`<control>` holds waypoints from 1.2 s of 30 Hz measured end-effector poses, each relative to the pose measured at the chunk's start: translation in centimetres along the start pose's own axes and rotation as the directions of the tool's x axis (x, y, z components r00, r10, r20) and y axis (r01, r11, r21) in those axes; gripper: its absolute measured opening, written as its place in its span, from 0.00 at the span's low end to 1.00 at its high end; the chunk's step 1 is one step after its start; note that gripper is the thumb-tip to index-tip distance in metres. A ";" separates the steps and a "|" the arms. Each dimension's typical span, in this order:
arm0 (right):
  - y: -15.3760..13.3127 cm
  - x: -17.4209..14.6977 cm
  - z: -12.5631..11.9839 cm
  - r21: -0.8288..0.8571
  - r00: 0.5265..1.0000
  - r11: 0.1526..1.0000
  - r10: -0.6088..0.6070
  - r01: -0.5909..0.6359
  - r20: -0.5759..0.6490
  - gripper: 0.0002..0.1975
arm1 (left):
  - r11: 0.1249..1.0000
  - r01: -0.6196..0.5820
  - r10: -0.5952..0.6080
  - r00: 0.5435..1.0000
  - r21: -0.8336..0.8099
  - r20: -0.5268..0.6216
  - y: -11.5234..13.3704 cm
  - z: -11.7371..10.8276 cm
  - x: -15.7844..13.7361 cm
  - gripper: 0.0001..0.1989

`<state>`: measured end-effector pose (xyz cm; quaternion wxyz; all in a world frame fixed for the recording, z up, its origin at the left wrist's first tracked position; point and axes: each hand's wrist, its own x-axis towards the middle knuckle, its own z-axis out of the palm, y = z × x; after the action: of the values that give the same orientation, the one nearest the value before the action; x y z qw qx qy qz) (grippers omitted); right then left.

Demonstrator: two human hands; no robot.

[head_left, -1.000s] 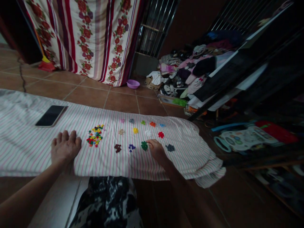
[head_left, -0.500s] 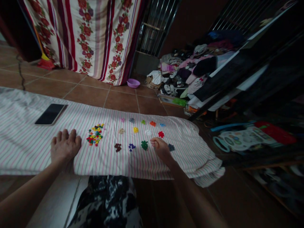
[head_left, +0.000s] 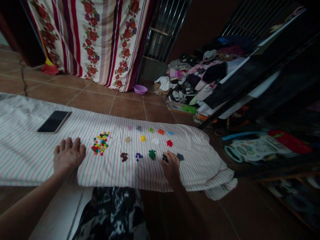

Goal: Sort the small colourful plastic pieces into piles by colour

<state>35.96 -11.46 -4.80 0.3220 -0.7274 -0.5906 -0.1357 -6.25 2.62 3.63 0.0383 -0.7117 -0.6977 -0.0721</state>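
My left hand (head_left: pixel 68 155) lies flat on the striped cloth (head_left: pixel 105 173), fingers spread, just left of a mixed pile of tiny coloured pieces (head_left: pixel 100 143). My right hand (head_left: pixel 171 165) is palm down at the nearest row, thumb and fingers apart around a small black pile (head_left: pixel 165 158) that they partly cover. To its left are piles of dark green (head_left: pixel 152 154), dark blue (head_left: pixel 138 156) and brown pieces (head_left: pixel 124 157). A dark grey pile (head_left: pixel 180 156) sits just right of it. Farther back lie red (head_left: pixel 169 143), white (head_left: pixel 155 141), yellow (head_left: pixel 142 138) and tan pieces (head_left: pixel 128 139).
The farthest row has pink (head_left: pixel 129 128), grey (head_left: pixel 139 128), lime (head_left: pixel 150 130), orange (head_left: pixel 160 132) and light blue pieces (head_left: pixel 170 133). A phone (head_left: pixel 54 122) rests at the left. Beyond are a purple basin (head_left: pixel 140 89) and heaped clothes (head_left: pixel 195 73).
My right hand has moved down toward me from beside the white pile to the black pile, and its pinched fingers have spread. My left hand has stayed in place.
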 end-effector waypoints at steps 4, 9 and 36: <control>0.3 0.5 0.8 0.013 1.000 1.000 -0.013 0.013 -0.025 0.17 | 1.000 0.006 -0.006 1.000 -0.009 -0.008 -0.1 0.4 0.0 0.27; 0.4 1.2 1.3 0.067 0.999 0.997 -0.019 0.023 -0.051 0.14 | 0.999 0.010 -0.010 1.000 -0.030 -0.014 -0.5 1.1 0.2 0.28; -1.0 2.3 -1.1 0.079 0.987 0.995 -0.055 0.068 -0.150 0.16 | 1.000 0.016 -0.018 0.993 -0.022 -0.113 -0.9 2.8 0.5 0.27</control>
<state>35.87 -10.26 -2.38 0.3908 -0.6826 -0.5925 -0.1742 -6.95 3.56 0.90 0.0696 -0.7008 -0.6998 -0.1197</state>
